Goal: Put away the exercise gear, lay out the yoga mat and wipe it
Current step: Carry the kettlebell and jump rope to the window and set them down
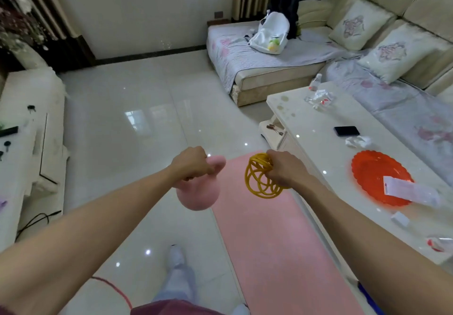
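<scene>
My left hand (190,164) grips the handle of a pink kettlebell (199,196), which hangs below it above the floor. My right hand (284,170) holds a bundle of coiled yellow cord (257,182), looped in several rings, over the far end of the mat. A pink yoga mat (272,248) lies unrolled flat on the tiled floor, running from near my feet away along the coffee table's side.
A white coffee table (318,148) stands right of the mat, bearing an orange tray (370,170), a phone (346,131) and wrappers. A sofa (269,69) with a white bag (270,34) is beyond. A white cabinet (27,123) stands left. Glossy tiles (137,118) stretch ahead.
</scene>
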The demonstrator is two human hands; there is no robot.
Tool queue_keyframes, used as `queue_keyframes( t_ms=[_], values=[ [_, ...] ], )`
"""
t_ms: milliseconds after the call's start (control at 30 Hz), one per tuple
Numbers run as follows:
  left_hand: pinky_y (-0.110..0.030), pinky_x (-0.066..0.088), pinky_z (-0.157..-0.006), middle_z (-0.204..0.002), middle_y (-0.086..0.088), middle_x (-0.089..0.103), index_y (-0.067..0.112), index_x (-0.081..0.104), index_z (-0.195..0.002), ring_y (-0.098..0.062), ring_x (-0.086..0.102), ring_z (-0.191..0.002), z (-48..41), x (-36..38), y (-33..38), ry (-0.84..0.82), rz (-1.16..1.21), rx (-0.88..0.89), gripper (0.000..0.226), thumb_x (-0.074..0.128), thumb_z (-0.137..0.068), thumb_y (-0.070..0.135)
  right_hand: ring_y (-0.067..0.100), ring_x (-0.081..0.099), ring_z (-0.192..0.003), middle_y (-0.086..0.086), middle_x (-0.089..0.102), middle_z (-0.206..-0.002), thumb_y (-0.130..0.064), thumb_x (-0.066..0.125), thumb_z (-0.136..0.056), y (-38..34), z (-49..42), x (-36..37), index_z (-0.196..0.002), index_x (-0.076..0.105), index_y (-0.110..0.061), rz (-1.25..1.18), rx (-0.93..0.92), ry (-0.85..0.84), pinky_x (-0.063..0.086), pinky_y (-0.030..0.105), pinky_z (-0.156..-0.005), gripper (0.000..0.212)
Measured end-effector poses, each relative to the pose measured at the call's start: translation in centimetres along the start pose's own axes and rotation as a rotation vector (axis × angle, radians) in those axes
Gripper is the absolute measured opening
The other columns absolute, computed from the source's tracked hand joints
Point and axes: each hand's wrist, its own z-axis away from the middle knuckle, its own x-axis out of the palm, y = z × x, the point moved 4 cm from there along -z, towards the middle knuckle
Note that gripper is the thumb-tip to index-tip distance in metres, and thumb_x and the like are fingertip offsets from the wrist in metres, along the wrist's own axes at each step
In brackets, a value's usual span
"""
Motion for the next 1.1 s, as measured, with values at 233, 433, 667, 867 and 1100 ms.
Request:
queue_keyframes(
  t_ms=[233,433,667,867,1100],
  values=[
    [-0.025,0.037,-0.048,-0.056,-0.002,0.052,0.014,0.046,-0.059,-0.020,0.052,-0.049,-5.7,-5.6,-7.7,-0.014,-0.072,0.032,0.032,0.067,-0.077,0.030,0.020,0.057,-0.077,0.000,0.059,-0.086,-0.024,0.066,-0.082,-9.4,-8.4,-0.2,-0.096,0.050,-0.022,0.025,-0.034,-0.004,0.041,0.027,-0.058,0.021],
    [-0.023,0.036,-0.047,-0.053,0.000,0.053,0.015,0.044,-0.063,-0.017,0.051,-0.047,-10.2,-11.8,-11.8,0.017,-0.167,0.083,0.040,0.075,-0.076,0.037,0.021,0.061,-0.081,0.002,0.063,-0.092,-0.030,0.067,-0.084,-15.2,-14.5,-1.1,-0.101,0.052,-0.020,0.011,-0.004,0.045,0.049,0.031,-0.065,0.025],
    [-0.026,0.039,-0.053,-0.060,-0.002,0.052,0.015,0.045,-0.064,-0.022,0.052,-0.056,-17.1,-18.0,-14.3,0.060,-0.197,0.066,0.035,0.070,-0.077,0.036,0.018,0.056,-0.077,0.002,0.063,-0.094,-0.029,0.067,-0.086,-19.0,-22.8,-2.7,-0.101,0.049,-0.021,0.023,-0.015,0.040,0.043,0.028,-0.064,0.024],
    [-0.025,0.038,-0.049,-0.055,-0.003,0.052,0.011,0.047,-0.062,-0.019,0.050,-0.048,-24.6,-23.6,-14.3,0.057,-0.158,0.009,0.030,0.065,-0.080,0.029,0.025,0.061,-0.085,0.005,0.064,-0.099,-0.030,0.067,-0.083,-21.4,-33.9,-5.2,-0.105,0.053,-0.019,0.045,-0.120,0.051,0.050,0.035,-0.069,0.028],
    [-0.027,0.041,-0.050,-0.054,-0.005,0.051,0.009,0.048,-0.061,-0.023,0.051,-0.049,-33.4,-30.1,-13.7,0.115,-0.090,-0.076,0.030,0.066,-0.077,0.027,0.027,0.061,-0.089,0.006,0.063,-0.100,-0.029,0.068,-0.082,-22.0,-46.5,-9.7,-0.105,0.053,-0.018,0.075,-0.214,0.049,0.052,0.037,-0.073,0.029]
  ],
)
